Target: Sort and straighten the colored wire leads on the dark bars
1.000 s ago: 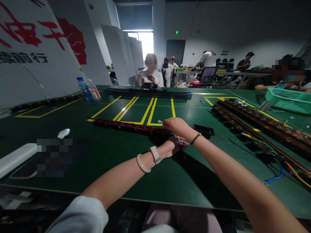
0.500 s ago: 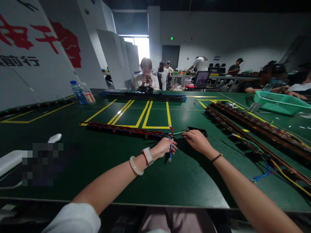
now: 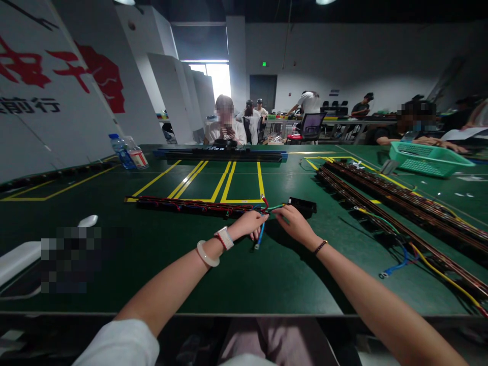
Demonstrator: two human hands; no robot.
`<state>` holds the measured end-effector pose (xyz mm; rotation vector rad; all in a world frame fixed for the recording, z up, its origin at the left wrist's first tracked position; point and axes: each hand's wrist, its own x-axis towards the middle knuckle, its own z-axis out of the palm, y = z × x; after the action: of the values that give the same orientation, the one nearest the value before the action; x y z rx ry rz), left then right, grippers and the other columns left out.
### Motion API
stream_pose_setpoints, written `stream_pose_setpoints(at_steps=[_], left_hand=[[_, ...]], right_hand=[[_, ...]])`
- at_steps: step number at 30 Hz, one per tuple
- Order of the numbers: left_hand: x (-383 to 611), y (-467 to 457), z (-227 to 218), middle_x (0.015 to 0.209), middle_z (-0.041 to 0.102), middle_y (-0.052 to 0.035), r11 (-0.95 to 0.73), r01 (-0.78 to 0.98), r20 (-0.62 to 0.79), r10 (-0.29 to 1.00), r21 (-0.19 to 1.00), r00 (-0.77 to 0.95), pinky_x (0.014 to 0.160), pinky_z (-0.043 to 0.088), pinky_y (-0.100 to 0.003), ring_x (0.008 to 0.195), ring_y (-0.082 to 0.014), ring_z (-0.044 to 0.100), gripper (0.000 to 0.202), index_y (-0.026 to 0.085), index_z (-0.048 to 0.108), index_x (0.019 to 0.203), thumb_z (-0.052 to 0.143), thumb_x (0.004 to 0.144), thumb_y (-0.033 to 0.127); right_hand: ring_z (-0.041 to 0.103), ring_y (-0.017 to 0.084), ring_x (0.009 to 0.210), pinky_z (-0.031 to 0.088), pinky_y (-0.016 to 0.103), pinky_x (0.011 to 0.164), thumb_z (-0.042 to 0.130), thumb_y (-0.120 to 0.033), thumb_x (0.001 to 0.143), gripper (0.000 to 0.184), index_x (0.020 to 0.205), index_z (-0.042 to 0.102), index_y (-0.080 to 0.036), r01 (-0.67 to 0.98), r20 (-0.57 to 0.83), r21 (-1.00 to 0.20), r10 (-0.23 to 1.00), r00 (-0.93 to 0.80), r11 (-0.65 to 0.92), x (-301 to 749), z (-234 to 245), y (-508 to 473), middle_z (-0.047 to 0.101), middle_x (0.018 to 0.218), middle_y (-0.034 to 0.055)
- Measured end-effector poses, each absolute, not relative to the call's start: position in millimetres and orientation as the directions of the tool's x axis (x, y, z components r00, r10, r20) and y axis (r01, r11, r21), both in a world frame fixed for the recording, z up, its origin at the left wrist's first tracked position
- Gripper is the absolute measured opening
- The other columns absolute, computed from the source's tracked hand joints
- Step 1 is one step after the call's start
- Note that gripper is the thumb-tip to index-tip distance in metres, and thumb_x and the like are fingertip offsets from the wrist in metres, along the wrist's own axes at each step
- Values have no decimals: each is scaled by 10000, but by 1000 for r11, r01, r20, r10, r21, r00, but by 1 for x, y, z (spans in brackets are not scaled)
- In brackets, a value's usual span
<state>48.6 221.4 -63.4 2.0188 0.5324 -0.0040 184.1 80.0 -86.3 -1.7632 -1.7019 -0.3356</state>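
Observation:
A long dark bar wrapped with red and blue wires (image 3: 190, 205) lies across the table in front of me. My left hand (image 3: 247, 223) is closed around the wires at its right end. Below the fingers a blue wire (image 3: 261, 235) with a metal ring lug hangs down; a red wire (image 3: 265, 204) sticks up above them. My right hand (image 3: 293, 222) is pinched just right of the left fingertips, under a green wire (image 3: 275, 207). What sits in that pinch is too small to make out. A black box-like part (image 3: 302, 206) lies behind my right hand.
Long copper-coloured bar assemblies (image 3: 366, 208) with loose wires lie along the right. A green basket (image 3: 429, 162) stands beyond them. Two bottles (image 3: 127, 152) are at the back left, and dark rails (image 3: 221, 153) cross the far edge. People sit around the room.
My right hand has moved left, from the green wire's right end to close beside my left fingertips. My left hand stays at the bar's end. The view has shifted slightly.

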Motion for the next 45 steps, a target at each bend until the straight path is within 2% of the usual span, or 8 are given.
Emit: stream_pose_setpoints(at_steps=[3, 5, 9, 13, 19, 29, 37, 45], left_hand=[[30, 230, -50, 557, 601, -60, -723, 270, 178, 479, 636, 860, 545, 339, -237, 526, -156, 553, 449, 167, 564, 588, 420, 884, 473], [15, 244, -44, 662, 634, -70, -833, 291, 421, 501, 470, 756, 588, 314, -237, 634, -158, 561, 413, 174, 572, 618, 399, 901, 421], [-11, 285, -45, 738, 631, -75, -835, 385, 583, 550, 393, 598, 640, 318, -241, 699, -157, 551, 373, 174, 569, 712, 323, 932, 348], [-25, 327, -60, 850, 630, -75, -832, 417, 712, 538, 365, 451, 732, 370, -264, 824, -182, 558, 271, 174, 563, 795, 352, 918, 290], [-26, 352, -75, 903, 594, -76, -810, 444, 762, 549, 383, 344, 800, 431, -335, 865, -205, 546, 149, 171, 545, 879, 413, 889, 239], [-23, 351, -84, 1087, 487, -102, -878, 320, 807, 461, 356, 368, 947, 457, -376, 1059, -208, 515, 234, 164, 467, 1062, 471, 831, 129], [-23, 354, -90, 1110, 460, -95, -862, 313, 774, 499, 398, 391, 929, 478, -389, 1050, -201, 534, 276, 178, 441, 1092, 458, 826, 107], [-21, 352, -90, 1103, 469, -95, -873, 318, 772, 479, 369, 418, 979, 450, -383, 1096, -207, 501, 294, 178, 442, 1090, 449, 812, 82]], right_hand=[[564, 187, 929, 473, 359, 855, 414, -234, 945, 240, 1106, 588, -198, 962, 669, -232, 741, 50, 145, 166, -76, 79, 620, 970, 86], [557, 187, 974, 463, 360, 896, 413, -224, 945, 261, 1153, 567, -191, 966, 657, -151, 751, -59, 208, 151, -71, 83, 618, 1029, 92], [495, 229, 1142, 412, 397, 991, 497, -261, 908, 408, 1304, 462, -168, 983, 552, -20, 822, -142, 183, 126, -69, 114, 533, 1246, 134], [430, 316, 1217, 364, 448, 1015, 622, -424, 825, 596, 1292, 460, -90, 993, 459, 49, 885, 74, -108, 115, -71, 157, 488, 1288, 203], [597, 259, 910, 448, 365, 778, 478, -496, 900, 391, 1033, 579, -142, 949, 261, 107, 929, 261, -297, 128, -68, 194, 627, 996, 129], [602, 192, 890, 419, 259, 715, 467, -564, 883, 413, 1048, 637, -225, 946, 309, 71, 909, 279, -315, 203, -73, 265, 626, 1001, 71], [577, 246, 1004, 410, 337, 805, 493, -523, 885, 397, 1151, 623, -257, 870, 285, 60, 843, 456, -490, 257, -76, 344, 630, 1099, 109], [548, 281, 1066, 299, 471, 952, 460, -418, 918, 337, 1128, 623, -212, 827, 308, 40, 794, 524, -560, 274, -81, 379, 647, 1067, 128]])
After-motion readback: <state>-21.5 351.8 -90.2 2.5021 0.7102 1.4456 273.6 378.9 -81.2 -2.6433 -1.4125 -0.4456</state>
